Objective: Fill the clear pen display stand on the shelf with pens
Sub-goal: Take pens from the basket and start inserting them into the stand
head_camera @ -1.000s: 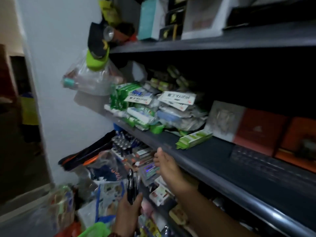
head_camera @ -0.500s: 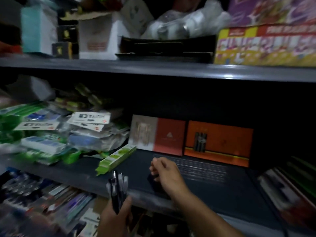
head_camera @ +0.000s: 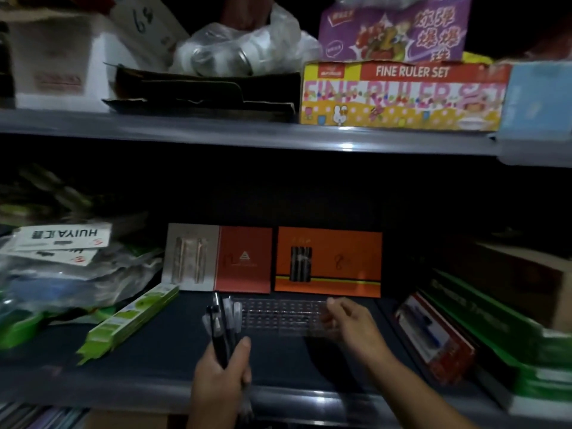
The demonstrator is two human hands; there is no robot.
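Dim overall. Light from above and front: upper-shelf boxes (head_camera: 402, 94) bright, glare spot on the upper shelf edge (head_camera: 346, 146). Back of middle bay, centre frame, black. Motion blur smears packets (head_camera: 62, 261) at left, and the right edge. The clear stand (head_camera: 278, 317) reads faint. Shelf lines bow toward corners.

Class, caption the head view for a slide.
Left hand grips pens; right hand holds the clear stand on the shelf.
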